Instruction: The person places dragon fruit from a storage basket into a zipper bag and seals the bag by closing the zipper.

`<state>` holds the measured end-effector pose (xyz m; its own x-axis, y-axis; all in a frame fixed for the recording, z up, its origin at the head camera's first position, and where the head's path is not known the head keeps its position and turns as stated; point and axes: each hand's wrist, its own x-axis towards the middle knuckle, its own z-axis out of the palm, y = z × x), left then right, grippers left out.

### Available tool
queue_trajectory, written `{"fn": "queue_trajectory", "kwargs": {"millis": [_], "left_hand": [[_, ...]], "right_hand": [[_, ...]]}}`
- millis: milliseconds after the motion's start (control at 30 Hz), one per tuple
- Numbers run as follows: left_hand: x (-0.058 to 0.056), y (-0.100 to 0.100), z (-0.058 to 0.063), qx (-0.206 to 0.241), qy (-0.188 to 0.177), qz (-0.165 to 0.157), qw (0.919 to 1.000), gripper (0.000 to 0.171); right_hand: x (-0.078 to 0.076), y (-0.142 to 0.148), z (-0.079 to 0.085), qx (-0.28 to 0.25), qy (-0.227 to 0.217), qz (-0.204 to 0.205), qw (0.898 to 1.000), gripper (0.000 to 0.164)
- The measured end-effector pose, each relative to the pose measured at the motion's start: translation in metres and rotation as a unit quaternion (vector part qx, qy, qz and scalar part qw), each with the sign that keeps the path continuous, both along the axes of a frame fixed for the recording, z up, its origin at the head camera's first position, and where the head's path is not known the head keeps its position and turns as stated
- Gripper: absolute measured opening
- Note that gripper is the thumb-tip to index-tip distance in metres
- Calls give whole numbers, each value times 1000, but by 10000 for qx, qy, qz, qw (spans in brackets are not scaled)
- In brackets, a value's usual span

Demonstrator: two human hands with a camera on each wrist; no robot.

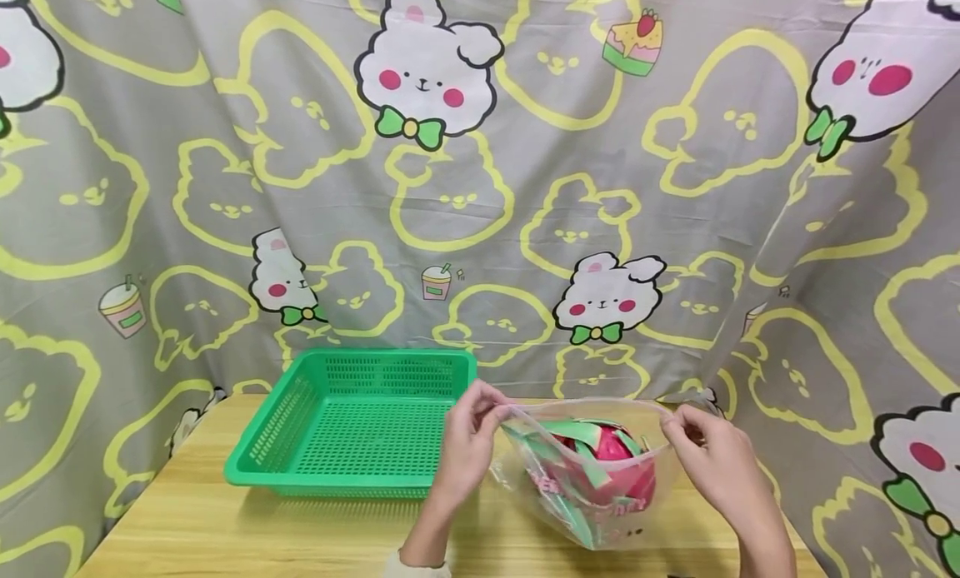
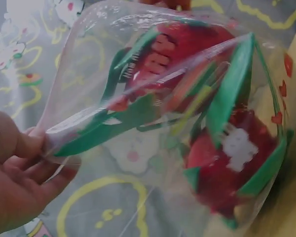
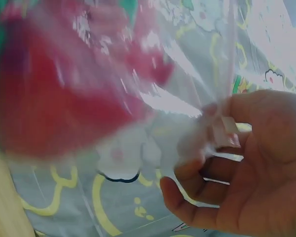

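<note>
A clear plastic bag (image 1: 555,511) with pink print hangs over the table, its mouth spread wide. My left hand (image 1: 472,432) pinches one corner of the rim, and my right hand (image 1: 716,453) pinches the opposite corner. Inside lie red dragon fruits (image 1: 617,445) with long green scales. The left wrist view shows two of them through the film, a dragon fruit (image 2: 222,168) low on the right and another higher up. Blurred red fruit (image 3: 64,98) fills the left side of the right wrist view, beside my gripping fingers.
A green perforated plastic basket (image 1: 352,480) stands on the wooden table (image 1: 322,536) to the left of the bag. Behind and on both sides hangs a grey curtain (image 1: 525,166) with cartoon rabbits and yellow outlines.
</note>
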<state>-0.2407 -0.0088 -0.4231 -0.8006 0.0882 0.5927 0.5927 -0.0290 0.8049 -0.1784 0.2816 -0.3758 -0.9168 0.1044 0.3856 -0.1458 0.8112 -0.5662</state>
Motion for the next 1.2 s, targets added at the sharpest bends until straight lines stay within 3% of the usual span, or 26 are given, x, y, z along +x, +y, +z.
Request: {"fn": "queue_trajectory", "kwargs": {"millis": [100,167,233,433,567,733,833,967,1067,1200], "left_hand": [[-2,-7,2,67,165,651,9977,11],[-2,-10,3,6,201,877,9959,12],[-2,-12,5,-52,180,890,9959,12],[-3,-10,7,138,11,470,9988,9],[-2,-7,5,224,41,756,9969,13],[3,-6,7,21,540,797,9954,12],[1,-6,10,178,447,808,9956,13],[-4,-10,9,438,197,1063,9932,17],[-2,-10,9,249,301,1121,9929,17],[3,-9,10,-152,405,937,9947,16]], "right_hand": [[-3,-4,-1,-120,-215,199,9995,39],[-5,-8,-2,-261,-341,326,9985,39],[-7,-13,-1,-382,-375,359,9979,41],[-11,-24,-4,-344,-142,370,9986,36],[-13,-27,-8,-244,-57,474,9986,34],[-13,-27,-9,-197,22,430,9989,36],[-13,-22,-7,-274,-106,341,9990,39],[-13,-15,-6,-324,-201,284,9989,42],[-13,-18,-7,-328,-129,324,9989,42],[-14,-29,-8,-425,130,457,9980,39]]}}
